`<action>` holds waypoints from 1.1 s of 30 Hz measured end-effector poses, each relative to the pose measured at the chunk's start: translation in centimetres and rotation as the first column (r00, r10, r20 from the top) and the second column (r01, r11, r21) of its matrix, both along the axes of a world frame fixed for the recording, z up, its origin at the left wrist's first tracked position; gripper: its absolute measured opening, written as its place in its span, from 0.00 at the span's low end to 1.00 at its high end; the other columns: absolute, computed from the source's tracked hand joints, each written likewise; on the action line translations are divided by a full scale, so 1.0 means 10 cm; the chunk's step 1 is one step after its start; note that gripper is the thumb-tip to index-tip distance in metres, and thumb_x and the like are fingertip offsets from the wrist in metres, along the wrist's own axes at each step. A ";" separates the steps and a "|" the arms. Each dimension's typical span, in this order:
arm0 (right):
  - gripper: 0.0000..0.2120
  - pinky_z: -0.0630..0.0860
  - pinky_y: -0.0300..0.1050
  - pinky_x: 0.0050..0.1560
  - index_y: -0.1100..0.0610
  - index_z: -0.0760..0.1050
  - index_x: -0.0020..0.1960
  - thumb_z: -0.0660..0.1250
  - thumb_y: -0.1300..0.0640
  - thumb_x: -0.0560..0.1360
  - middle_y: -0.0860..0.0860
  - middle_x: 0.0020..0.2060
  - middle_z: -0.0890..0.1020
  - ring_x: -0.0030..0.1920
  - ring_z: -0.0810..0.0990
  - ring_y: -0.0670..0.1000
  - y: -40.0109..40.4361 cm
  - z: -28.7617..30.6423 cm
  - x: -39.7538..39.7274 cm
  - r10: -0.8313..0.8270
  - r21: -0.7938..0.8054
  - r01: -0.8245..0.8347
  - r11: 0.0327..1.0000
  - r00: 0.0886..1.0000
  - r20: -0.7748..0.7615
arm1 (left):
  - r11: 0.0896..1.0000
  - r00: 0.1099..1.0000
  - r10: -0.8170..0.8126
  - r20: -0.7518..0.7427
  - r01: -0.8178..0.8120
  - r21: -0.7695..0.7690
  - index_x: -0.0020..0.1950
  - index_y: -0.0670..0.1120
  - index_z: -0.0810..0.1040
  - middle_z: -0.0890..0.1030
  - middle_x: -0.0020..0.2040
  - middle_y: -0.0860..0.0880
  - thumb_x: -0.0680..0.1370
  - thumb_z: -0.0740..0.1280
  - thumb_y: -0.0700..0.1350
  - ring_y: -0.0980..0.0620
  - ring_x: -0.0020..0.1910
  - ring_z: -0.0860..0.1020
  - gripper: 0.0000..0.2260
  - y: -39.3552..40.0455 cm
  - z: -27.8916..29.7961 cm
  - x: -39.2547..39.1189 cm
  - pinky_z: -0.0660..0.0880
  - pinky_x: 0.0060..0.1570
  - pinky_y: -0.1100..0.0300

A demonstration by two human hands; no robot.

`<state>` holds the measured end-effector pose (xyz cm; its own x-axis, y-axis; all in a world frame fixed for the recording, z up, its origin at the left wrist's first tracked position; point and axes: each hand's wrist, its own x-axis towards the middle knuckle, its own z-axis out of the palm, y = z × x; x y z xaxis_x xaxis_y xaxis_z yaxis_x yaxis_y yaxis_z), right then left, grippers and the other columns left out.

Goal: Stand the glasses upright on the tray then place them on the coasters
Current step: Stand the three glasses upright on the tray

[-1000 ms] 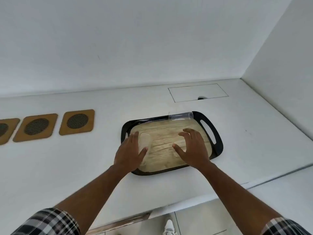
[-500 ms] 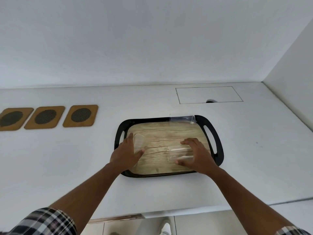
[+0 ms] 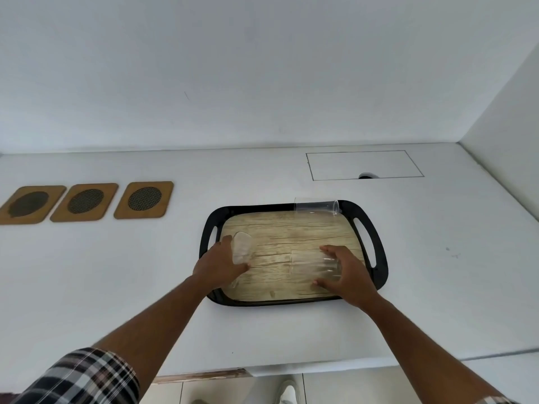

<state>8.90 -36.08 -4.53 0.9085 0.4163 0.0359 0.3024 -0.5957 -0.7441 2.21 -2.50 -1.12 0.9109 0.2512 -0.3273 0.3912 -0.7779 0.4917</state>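
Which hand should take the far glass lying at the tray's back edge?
Right, probably. The far glass lies at the tray's back right, nearer the right hand than the left hand.

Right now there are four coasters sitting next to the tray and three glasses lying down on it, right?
Not quite: the head view shows three coasters, not four, in a row left of the tray. The rest holds: three glasses lie on it, one at the far rim, one under the left hand and one under the right hand.
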 end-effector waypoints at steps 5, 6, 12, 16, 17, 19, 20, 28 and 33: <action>0.44 0.78 0.42 0.63 0.46 0.74 0.68 0.81 0.32 0.57 0.39 0.63 0.79 0.64 0.78 0.39 0.05 0.03 0.03 -0.039 0.067 0.043 0.997 0.998 -0.055 | 0.990 0.996 0.086 -0.022 -0.088 -0.108 0.76 0.48 0.61 0.76 0.63 0.47 0.66 0.78 0.57 0.47 0.59 0.77 0.44 -0.03 0.03 0.08 0.74 0.53 0.52; 0.44 0.78 0.40 0.62 0.46 0.74 0.67 0.81 0.31 0.56 0.39 0.62 0.80 0.63 0.78 0.39 0.06 0.04 0.03 -0.051 0.077 0.055 0.995 0.997 -0.057 | 0.985 0.994 0.106 -0.007 -0.106 -0.134 0.76 0.48 0.61 0.76 0.64 0.47 0.66 0.78 0.55 0.47 0.59 0.76 0.44 -0.04 0.04 0.10 0.73 0.53 0.53; 0.41 0.79 0.37 0.56 0.47 0.76 0.65 0.85 0.39 0.56 0.39 0.57 0.82 0.56 0.81 0.40 0.23 0.13 -0.01 -0.080 0.142 0.091 0.986 0.994 -0.080 | 0.932 0.949 0.258 0.183 -0.194 -0.307 0.70 0.46 0.67 0.75 0.59 0.47 0.64 0.83 0.48 0.48 0.56 0.77 0.40 -0.10 0.16 0.22 0.73 0.49 0.58; 0.40 0.79 0.36 0.55 0.44 0.76 0.64 0.86 0.39 0.56 0.41 0.55 0.82 0.56 0.81 0.41 0.32 0.19 -0.03 -0.098 0.182 0.109 0.977 0.993 -0.069 | 0.906 0.884 0.359 0.299 -0.254 -0.338 0.56 0.47 0.71 0.77 0.52 0.49 0.60 0.85 0.48 0.52 0.48 0.79 0.32 -0.10 0.19 0.22 0.71 0.40 0.62; 0.40 0.79 0.36 0.54 0.44 0.75 0.64 0.86 0.39 0.56 0.40 0.54 0.82 0.55 0.80 0.40 0.34 0.21 -0.03 -0.103 0.176 0.111 0.978 0.993 -0.056 | 0.896 0.868 0.385 0.314 -0.271 -0.352 0.55 0.47 0.71 0.78 0.52 0.49 0.59 0.85 0.47 0.52 0.48 0.79 0.32 -0.10 0.18 0.21 0.70 0.40 0.63; 0.40 0.79 0.38 0.54 0.42 0.75 0.64 0.85 0.38 0.55 0.40 0.53 0.82 0.55 0.80 0.39 0.36 0.24 -0.01 -0.118 0.166 0.122 0.979 0.992 -0.032 | 0.882 0.843 0.417 0.338 -0.287 -0.373 0.55 0.48 0.70 0.78 0.53 0.48 0.59 0.86 0.47 0.53 0.49 0.79 0.33 -0.10 0.16 0.20 0.70 0.40 0.65; 0.40 0.79 0.40 0.54 0.42 0.75 0.64 0.86 0.38 0.55 0.40 0.52 0.82 0.54 0.80 0.39 0.37 0.25 0.00 -0.128 0.167 0.130 0.977 0.992 -0.026 | 0.882 0.837 0.419 0.353 -0.282 -0.379 0.55 0.49 0.69 0.78 0.53 0.48 0.59 0.86 0.47 0.53 0.49 0.79 0.34 -0.11 0.15 0.19 0.70 0.41 0.66; 0.40 0.80 0.48 0.59 0.41 0.74 0.65 0.85 0.38 0.57 0.42 0.52 0.81 0.55 0.81 0.43 0.38 0.33 0.07 -0.155 0.213 0.148 0.966 0.988 0.017 | 0.942 0.827 0.298 0.476 -0.174 -0.287 0.61 0.47 0.71 0.74 0.54 0.49 0.58 0.85 0.45 0.52 0.51 0.75 0.36 -0.10 -0.02 0.15 0.68 0.46 0.68; 0.39 0.80 0.49 0.62 0.42 0.73 0.66 0.86 0.42 0.59 0.43 0.55 0.81 0.58 0.81 0.44 0.47 0.43 0.09 -0.169 0.244 0.153 0.958 0.985 0.043 | 0.947 0.832 0.278 0.479 -0.154 -0.281 0.65 0.45 0.70 0.74 0.57 0.49 0.58 0.85 0.45 0.54 0.54 0.74 0.40 -0.06 -0.08 0.13 0.67 0.49 0.73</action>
